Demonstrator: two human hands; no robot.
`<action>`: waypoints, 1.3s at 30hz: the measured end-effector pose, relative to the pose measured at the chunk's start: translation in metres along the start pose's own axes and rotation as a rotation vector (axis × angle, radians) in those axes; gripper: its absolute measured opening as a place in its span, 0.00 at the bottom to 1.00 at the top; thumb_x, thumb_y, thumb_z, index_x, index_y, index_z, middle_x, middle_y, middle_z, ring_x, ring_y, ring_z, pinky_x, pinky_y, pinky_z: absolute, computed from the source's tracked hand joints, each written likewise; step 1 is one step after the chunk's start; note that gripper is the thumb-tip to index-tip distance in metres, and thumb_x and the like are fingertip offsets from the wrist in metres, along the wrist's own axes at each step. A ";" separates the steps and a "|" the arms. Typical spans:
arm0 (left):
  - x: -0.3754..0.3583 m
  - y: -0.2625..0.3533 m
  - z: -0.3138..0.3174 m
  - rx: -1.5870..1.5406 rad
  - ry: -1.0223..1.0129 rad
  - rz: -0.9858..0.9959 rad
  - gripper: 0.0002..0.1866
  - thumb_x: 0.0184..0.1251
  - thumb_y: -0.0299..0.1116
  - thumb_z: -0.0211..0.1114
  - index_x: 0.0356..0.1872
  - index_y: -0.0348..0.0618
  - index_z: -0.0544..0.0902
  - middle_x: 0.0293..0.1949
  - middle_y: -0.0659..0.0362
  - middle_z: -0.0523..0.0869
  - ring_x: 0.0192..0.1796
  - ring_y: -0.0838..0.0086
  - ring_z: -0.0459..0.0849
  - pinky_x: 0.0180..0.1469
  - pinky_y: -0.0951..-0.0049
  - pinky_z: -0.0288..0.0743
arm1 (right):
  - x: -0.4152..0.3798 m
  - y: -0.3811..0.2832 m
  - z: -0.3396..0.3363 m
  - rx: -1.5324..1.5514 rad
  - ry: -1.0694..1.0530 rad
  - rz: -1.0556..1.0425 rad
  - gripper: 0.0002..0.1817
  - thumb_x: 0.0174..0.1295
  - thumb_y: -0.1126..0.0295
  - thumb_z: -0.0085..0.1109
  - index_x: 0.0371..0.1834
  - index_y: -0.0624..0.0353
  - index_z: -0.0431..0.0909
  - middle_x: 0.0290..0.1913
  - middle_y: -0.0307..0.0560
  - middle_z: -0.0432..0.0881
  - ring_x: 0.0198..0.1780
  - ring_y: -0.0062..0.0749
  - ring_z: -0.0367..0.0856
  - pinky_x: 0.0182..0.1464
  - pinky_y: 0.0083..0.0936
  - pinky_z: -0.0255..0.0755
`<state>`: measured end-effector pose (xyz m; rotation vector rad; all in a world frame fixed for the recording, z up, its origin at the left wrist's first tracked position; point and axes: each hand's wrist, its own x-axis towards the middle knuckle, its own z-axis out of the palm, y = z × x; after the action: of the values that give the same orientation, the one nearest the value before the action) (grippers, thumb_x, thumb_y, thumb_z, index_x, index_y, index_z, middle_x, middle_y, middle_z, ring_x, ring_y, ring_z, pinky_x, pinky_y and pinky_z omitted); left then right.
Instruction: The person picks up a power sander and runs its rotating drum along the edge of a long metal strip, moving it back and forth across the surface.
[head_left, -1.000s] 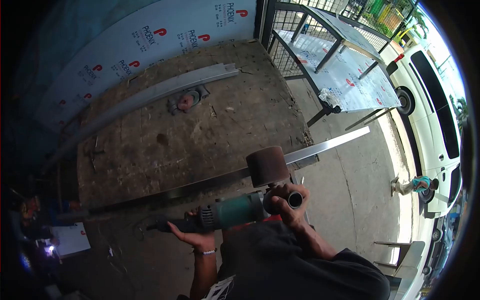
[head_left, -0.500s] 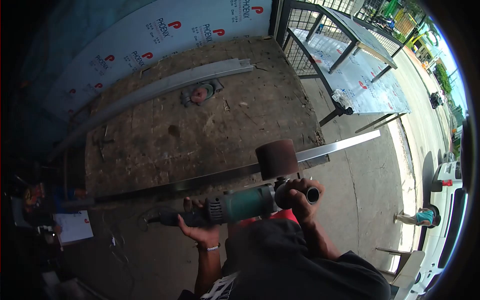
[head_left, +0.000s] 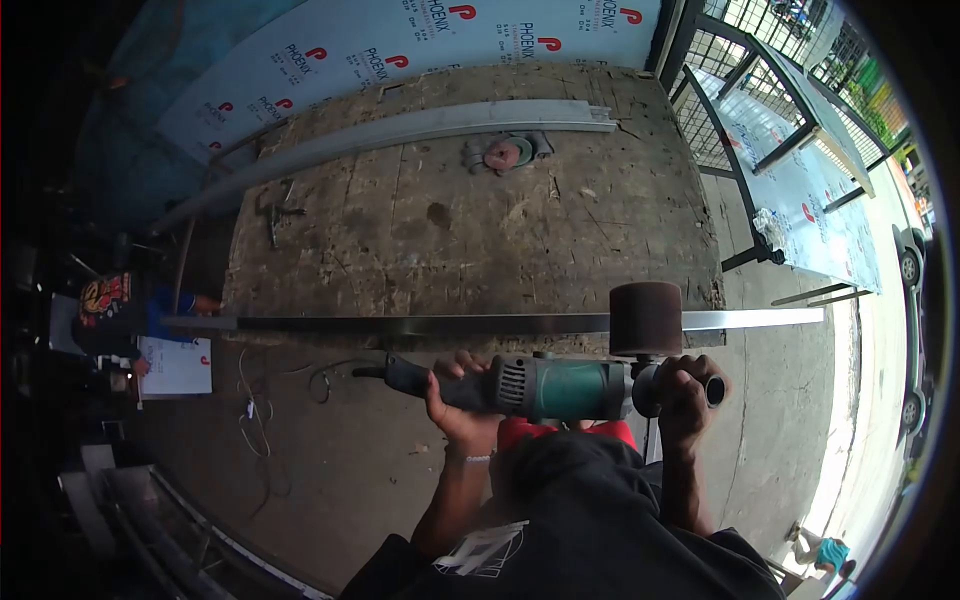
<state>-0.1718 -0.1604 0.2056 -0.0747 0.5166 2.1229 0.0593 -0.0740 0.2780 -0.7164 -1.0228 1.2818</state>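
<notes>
My left hand (head_left: 463,408) is wrapped around the black rear handle of a green drum sander (head_left: 580,388). At the tool's front end, my right hand (head_left: 684,402) grips the side handle, whose round open end shows past the fingers. The sander's brown abrasive drum (head_left: 645,318) overlaps a long shiny metal bar (head_left: 455,325) in this view. That bar runs along the near edge of the wooden worktable (head_left: 400,255), its bright right end extending beyond the table. A black cord trails from the left end of the tool.
A long grey metal channel (head_left: 400,130) and an angle grinder (head_left: 510,152) lie toward the table's far side, with a clamp-like tool (head_left: 280,212) at left. Another person (head_left: 108,308) is at the far left. Cables (head_left: 252,405) lie on the floor. A metal table (head_left: 800,200) stands right.
My view has turned, so the worktable and sander appear farther right and the bar now looks level instead of slanted. Both hands keep their hold on the sander.
</notes>
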 end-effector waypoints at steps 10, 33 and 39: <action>0.006 0.003 -0.003 -0.037 0.088 -0.071 0.22 0.66 0.56 0.56 0.27 0.46 0.71 0.32 0.56 0.72 0.41 0.64 0.74 0.50 0.57 0.73 | 0.003 -0.002 0.005 -0.002 -0.010 0.018 0.19 0.56 0.78 0.58 0.17 0.55 0.57 0.16 0.34 0.61 0.17 0.17 0.58 0.19 0.21 0.53; -0.026 -0.028 0.042 0.188 0.336 0.104 0.21 0.64 0.58 0.57 0.27 0.50 0.73 0.32 0.56 0.78 0.38 0.66 0.78 0.49 0.57 0.74 | 0.040 0.006 -0.041 0.027 -0.022 0.082 0.17 0.56 0.76 0.62 0.15 0.61 0.64 0.16 0.35 0.69 0.19 0.17 0.65 0.23 0.20 0.60; -0.035 -0.110 0.051 0.138 0.295 0.048 0.22 0.63 0.60 0.59 0.26 0.51 0.74 0.32 0.57 0.78 0.38 0.66 0.78 0.46 0.58 0.76 | 0.061 -0.016 -0.119 -0.052 0.025 0.006 0.17 0.54 0.76 0.62 0.14 0.60 0.64 0.16 0.36 0.68 0.20 0.18 0.66 0.24 0.21 0.60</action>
<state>-0.0556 -0.1139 0.2232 -0.3032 0.8440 2.1282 0.1724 -0.0042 0.2564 -0.7739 -1.0382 1.2523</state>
